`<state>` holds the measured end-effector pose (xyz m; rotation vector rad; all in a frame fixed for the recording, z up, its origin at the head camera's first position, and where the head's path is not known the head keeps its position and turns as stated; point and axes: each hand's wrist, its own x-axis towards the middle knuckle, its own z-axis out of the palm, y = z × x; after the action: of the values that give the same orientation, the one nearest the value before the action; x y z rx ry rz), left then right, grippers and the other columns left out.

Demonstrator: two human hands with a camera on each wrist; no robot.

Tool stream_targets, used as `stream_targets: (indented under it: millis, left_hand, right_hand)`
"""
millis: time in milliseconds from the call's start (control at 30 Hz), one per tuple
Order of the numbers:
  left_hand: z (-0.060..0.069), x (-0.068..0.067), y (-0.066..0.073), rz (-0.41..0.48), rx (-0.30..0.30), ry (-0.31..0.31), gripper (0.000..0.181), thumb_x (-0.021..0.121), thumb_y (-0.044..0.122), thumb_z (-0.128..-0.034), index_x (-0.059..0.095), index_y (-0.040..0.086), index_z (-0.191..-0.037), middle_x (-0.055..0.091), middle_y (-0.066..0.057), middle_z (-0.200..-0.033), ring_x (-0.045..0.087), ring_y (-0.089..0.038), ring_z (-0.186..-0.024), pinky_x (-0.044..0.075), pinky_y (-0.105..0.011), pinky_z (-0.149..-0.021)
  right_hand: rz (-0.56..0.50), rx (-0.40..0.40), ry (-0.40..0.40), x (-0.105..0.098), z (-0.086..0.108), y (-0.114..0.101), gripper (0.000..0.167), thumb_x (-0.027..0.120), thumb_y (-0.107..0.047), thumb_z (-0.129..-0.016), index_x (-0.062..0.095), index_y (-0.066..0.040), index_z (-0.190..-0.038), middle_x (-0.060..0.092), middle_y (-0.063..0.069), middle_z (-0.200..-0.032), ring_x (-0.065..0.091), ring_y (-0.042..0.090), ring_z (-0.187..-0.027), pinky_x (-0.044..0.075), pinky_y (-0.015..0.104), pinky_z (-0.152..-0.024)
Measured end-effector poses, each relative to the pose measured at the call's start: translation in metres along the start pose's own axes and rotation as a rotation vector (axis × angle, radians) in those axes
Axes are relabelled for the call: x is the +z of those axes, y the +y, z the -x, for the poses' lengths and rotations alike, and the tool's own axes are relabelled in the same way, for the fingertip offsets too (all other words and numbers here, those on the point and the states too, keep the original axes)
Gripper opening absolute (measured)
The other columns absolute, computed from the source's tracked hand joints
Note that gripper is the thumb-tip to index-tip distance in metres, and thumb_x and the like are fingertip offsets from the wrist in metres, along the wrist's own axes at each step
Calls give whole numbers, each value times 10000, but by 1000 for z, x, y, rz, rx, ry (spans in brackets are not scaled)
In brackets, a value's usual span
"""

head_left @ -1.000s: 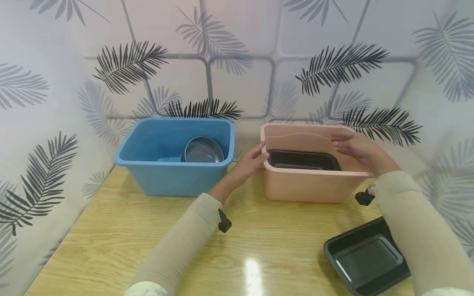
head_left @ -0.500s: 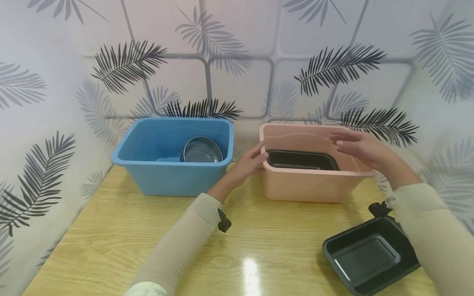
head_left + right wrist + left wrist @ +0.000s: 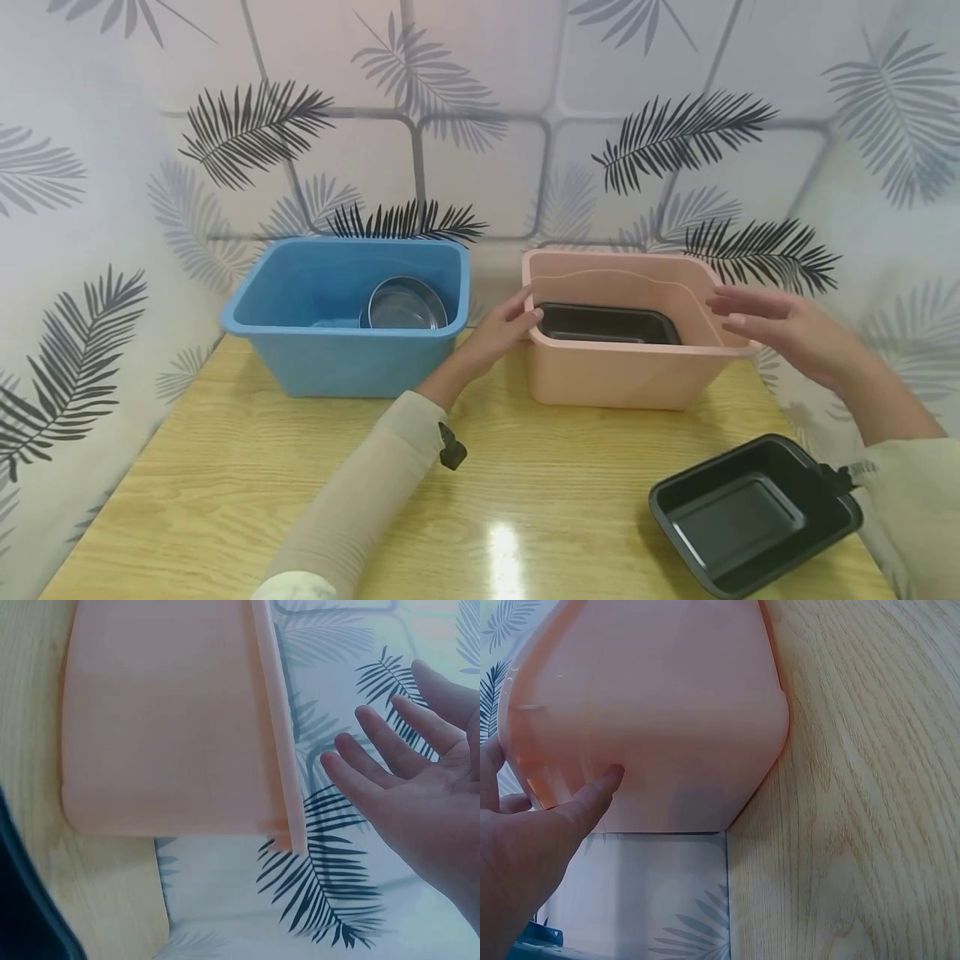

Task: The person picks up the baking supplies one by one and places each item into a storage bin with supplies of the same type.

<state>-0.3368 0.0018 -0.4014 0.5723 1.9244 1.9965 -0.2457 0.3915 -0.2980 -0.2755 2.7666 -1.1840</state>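
My left hand [image 3: 495,333] is at the left end of a pink plastic bin [image 3: 607,379], gripping its rim. In the left wrist view one finger lies against the bin's outer wall [image 3: 682,727] while other fingertips reach the rim's far side. A black baking pan [image 3: 607,323] lies inside this bin. My right hand [image 3: 806,333] is off the bin's right end, fingers spread and holding nothing; the right wrist view shows a gap between it and the rim [image 3: 281,735]. A second black baking pan [image 3: 738,517] sits on the table below my right forearm.
A blue plastic bin [image 3: 345,362] stands at the back left, with round metal pans [image 3: 405,304] in its right end. Both bins are on a wood-grain table [image 3: 300,467], close to a leaf-patterned backdrop [image 3: 480,183].
My right hand has drawn back from over the pink bin toward the right, uncovering more of the pan on the table. My left hand stays on the bin's rim.
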Motion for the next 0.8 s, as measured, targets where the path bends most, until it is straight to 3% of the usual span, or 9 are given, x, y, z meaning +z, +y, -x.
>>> stream_targets:
  millis: [100, 133, 333, 700, 733, 800]
  left_hand:
    - [0, 0, 0, -4, 1, -3, 641, 550, 240, -1054, 245, 221, -1617, 279, -112, -1654, 434, -289, -1438, 440, -513, -1123]
    - [0, 0, 0, -5, 1, -3, 642, 551, 240, -1053, 245, 221, -1617, 280, -114, -1654, 435, -291, -1438, 437, -516, -1124]
    - [0, 0, 0, -7, -5, -3, 637, 550, 245, -1054, 249, 241, -1616, 264, -103, -1661, 412, -290, -1453, 424, -524, -1135]
    - [1, 0, 0, -15, 5, -4, 637, 545, 241, -1056, 243, 234, -1617, 254, -110, -1664, 395, -301, -1463, 422, -528, -1135]
    - [1, 0, 0, -15, 3, -3, 635, 545, 241, -1057, 246, 235, -1617, 258, -109, -1662, 399, -300, -1461, 423, -526, -1135]
    - [1, 0, 0, -17, 2, -2, 633, 542, 236, -1058, 246, 236, -1617, 263, -109, -1661, 401, -300, -1459, 424, -525, -1133]
  right_hand:
    - [-51, -47, 14, 0, 13, 9, 519, 574, -263, -1038, 437, -183, -1532, 594, -225, -1359, 508, -123, -1217, 449, 71, -902]
    - [-70, -55, 17, 1, 18, 12, 519, 572, -232, -1039, 433, -155, -1533, 601, -242, -1341, 520, -131, -1202, 447, 55, -886]
    - [-93, -35, 57, 4, 41, 37, 528, 578, -184, -1036, 422, -77, -1528, 624, -256, -1307, 541, -148, -1167, 439, 41, -866]
    - [-80, -9, 98, 13, 74, 85, 512, 558, -160, -1045, 420, -99, -1534, 572, -319, -1288, 511, -187, -1135, 400, 43, -799]
    - [-60, 2, 94, 14, 76, 90, 514, 558, -183, -1047, 420, -107, -1536, 560, -329, -1287, 486, -209, -1134, 398, 56, -815]
    - [-65, 30, 72, 15, 79, 99, 533, 554, -234, -1051, 401, -129, -1551, 524, -348, -1296, 399, -244, -1161, 412, 203, -1051]
